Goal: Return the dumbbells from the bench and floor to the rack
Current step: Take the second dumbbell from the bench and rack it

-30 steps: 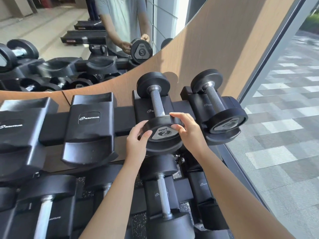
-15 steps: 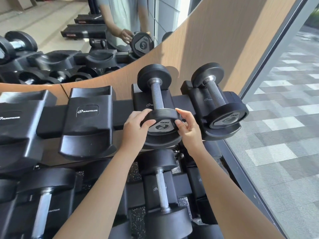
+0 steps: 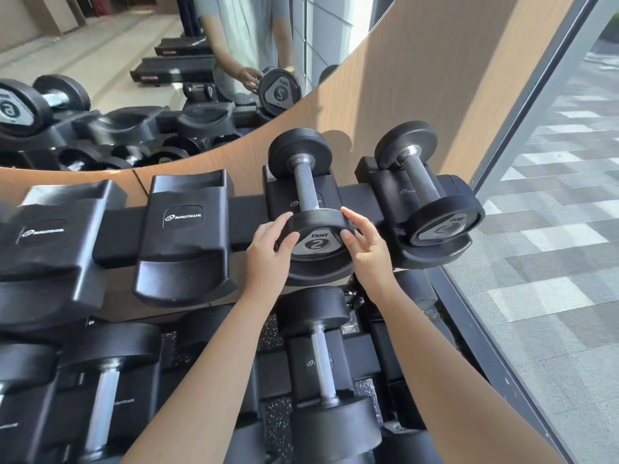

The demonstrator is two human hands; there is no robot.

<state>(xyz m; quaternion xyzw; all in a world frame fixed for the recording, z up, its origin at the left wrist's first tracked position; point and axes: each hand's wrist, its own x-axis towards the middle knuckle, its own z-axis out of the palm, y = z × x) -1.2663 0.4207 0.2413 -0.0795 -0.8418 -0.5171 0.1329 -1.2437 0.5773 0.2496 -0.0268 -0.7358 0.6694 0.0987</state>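
Over at nine o'clock, two cradles (image 3: pixel 184 229) sit open on the top row of the rack (image 3: pixel 114 229). Moving in, the left hand (image 3: pixel 268 259) cups the near head of the dumbbell (image 3: pixel 306 192), fingers wrapped on the rim, thumb on the number-2 plate. The dumbbell lies in its own cradle, top row, dead centre. On its far side the right hand (image 3: pixel 368 249) pinches the same head, thumb on the face, forefinger over the rim. So both hands are clamped on that head. This looks like the seating step: the weight is down and the hands are squaring it. Next call, I'd say, is to let go with both and fetch another. The long axis runs six to twelve, far head toward the wall, a hair toward eleven. At three o'clock the twin (image 3: pixel 422 185) rests alongside, angled the same.
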